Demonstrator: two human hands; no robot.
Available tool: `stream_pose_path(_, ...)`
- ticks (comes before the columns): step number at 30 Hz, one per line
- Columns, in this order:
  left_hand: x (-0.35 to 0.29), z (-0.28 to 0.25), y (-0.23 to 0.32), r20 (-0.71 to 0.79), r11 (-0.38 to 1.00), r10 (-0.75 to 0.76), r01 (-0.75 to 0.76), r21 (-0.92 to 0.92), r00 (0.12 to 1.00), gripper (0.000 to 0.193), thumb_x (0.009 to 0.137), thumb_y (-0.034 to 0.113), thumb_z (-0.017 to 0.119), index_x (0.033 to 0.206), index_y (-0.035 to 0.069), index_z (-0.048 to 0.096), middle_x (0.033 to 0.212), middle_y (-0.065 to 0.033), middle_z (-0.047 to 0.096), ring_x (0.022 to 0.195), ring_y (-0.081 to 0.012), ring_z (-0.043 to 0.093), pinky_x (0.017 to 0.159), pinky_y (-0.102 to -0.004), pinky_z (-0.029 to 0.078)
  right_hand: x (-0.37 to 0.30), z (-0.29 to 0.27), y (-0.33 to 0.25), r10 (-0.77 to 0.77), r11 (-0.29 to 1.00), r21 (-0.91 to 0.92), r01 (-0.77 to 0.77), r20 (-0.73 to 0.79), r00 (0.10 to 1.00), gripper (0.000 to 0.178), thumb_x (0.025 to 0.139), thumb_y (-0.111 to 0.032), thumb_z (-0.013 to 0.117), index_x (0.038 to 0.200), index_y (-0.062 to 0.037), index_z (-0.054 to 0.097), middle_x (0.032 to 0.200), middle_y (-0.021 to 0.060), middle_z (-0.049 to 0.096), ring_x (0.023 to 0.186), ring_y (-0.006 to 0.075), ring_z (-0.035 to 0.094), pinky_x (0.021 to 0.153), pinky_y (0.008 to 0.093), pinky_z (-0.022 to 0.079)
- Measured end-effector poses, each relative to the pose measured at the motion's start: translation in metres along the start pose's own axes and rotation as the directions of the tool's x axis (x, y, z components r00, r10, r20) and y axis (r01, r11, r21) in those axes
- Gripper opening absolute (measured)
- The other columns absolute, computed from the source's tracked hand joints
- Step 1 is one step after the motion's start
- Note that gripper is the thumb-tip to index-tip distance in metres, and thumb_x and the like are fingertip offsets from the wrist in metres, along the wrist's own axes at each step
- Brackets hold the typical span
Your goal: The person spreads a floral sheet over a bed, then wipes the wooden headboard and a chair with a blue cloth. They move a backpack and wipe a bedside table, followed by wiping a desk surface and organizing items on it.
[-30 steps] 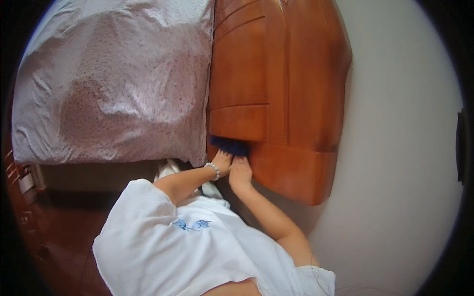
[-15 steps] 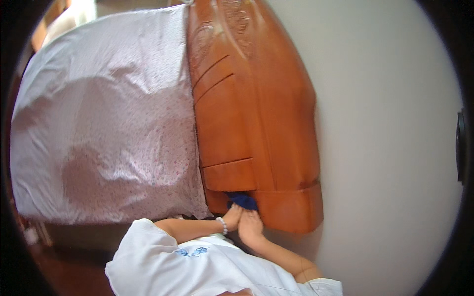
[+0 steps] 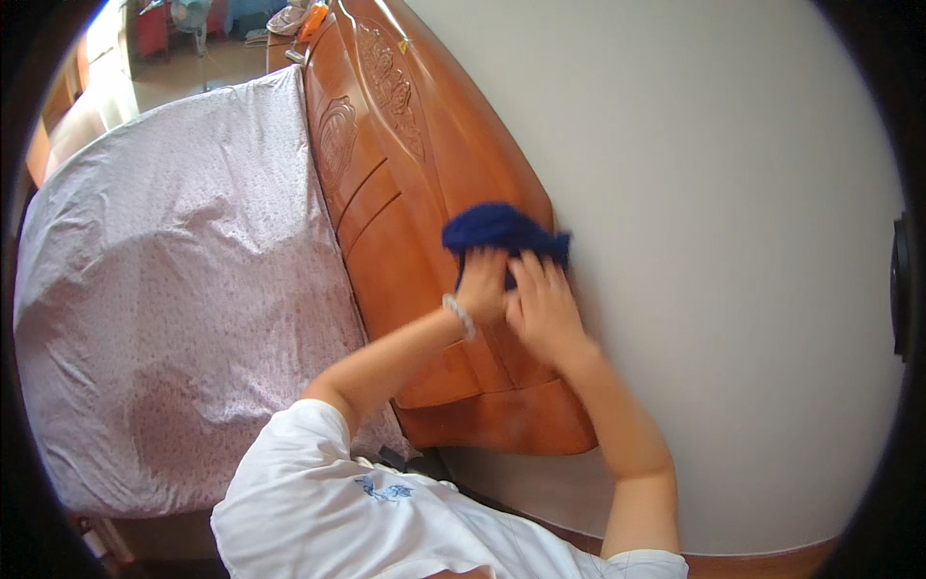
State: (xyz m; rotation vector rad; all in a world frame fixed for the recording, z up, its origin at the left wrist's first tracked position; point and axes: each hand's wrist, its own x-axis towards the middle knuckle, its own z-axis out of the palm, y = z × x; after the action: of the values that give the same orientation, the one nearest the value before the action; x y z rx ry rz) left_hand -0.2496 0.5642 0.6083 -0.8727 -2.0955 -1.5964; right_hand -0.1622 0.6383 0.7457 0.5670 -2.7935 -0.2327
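A dark blue cloth (image 3: 502, 227) is bunched up near the right edge of the brown wooden headboard (image 3: 424, 333), which has carved flower reliefs and grooves. My left hand (image 3: 480, 288), with a pale beaded bracelet at its wrist, grips the cloth's near side. Close beside it, my right hand (image 3: 545, 304) holds the cloth's right part, a corner of which sticks out toward the wall. Both hands are a little blurred. Whether the cloth presses on the wood or is held just over it, I cannot tell.
A pale, small-patterned sheet (image 3: 193, 289) covers the bed left of the headboard. A plain light wall (image 3: 733, 289) runs along the right. At the far end are an orange item (image 3: 313, 21) and a standing fan (image 3: 198, 14). A dark round-edged object (image 3: 901, 289) shows at the right rim.
Both hands and the blue cloth have moved away from me, from the headboard's near lower end to its middle right edge. My arms are stretched farther out, and the view has shifted.
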Motion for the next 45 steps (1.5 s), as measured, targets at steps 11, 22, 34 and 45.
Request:
stream_pose_path(11,0.031,-0.001,-0.009,-0.176,0.909,0.066,0.014,0.416,0.982,0.050,0.082,0.031,0.053,0.124,0.002,0.052,0.131,-0.0231,0.037,0.124,-0.0477,0.026,0.105,-0.0591,0.018,0.061,0.010,-0.004,0.048,0.999,0.017,-0.046,-0.115,0.992,0.024,0.082,-0.018,0.054,0.097,-0.0007,0.062,0.126,0.0131,0.052,0.118,0.0355,0.043,0.100,0.0500,0.033)
stream_pose_path(22,-0.183,0.058,0.166,0.157,0.994,0.093,-0.083,-0.066,0.983,0.059,0.076,0.029,0.064,0.128,0.007,0.047,0.136,-0.0211,0.033,0.127,-0.0398,0.024,0.104,-0.0584,0.013,-0.205,-0.025,-0.055,0.340,0.937,0.037,-0.346,-0.310,0.888,0.007,0.074,-0.015,0.059,0.072,-0.0090,0.061,0.100,0.0075,0.052,0.097,0.0294,0.045,0.086,0.0482,0.034)
stream_pose_path(34,-0.301,0.008,0.083,0.602,0.855,-0.513,0.430,0.291,0.612,0.048,0.079,0.017,0.065,0.122,0.002,0.049,0.117,-0.0186,0.054,0.104,-0.0366,0.057,0.089,-0.0432,0.046,-0.261,0.119,-0.148,0.104,0.988,0.095,-0.122,0.172,0.980,0.020,0.084,-0.015,0.053,0.102,-0.0070,0.057,0.112,0.0087,0.056,0.107,0.0269,0.049,0.098,0.0437,0.033)
stream_pose_path(45,-0.436,-0.339,0.061,0.440,0.614,-0.753,0.764,0.199,0.490,0.044,0.086,0.033,0.051,0.114,0.000,0.059,0.109,-0.0227,0.063,0.102,-0.0363,0.060,0.089,-0.0415,0.045,-0.154,0.142,-0.420,-0.232,-0.100,0.806,-0.583,0.551,0.802,0.018,0.095,-0.011,0.047,0.111,-0.0044,0.051,0.097,0.0036,0.057,0.084,0.0099,0.052,0.076,0.0222,0.042)
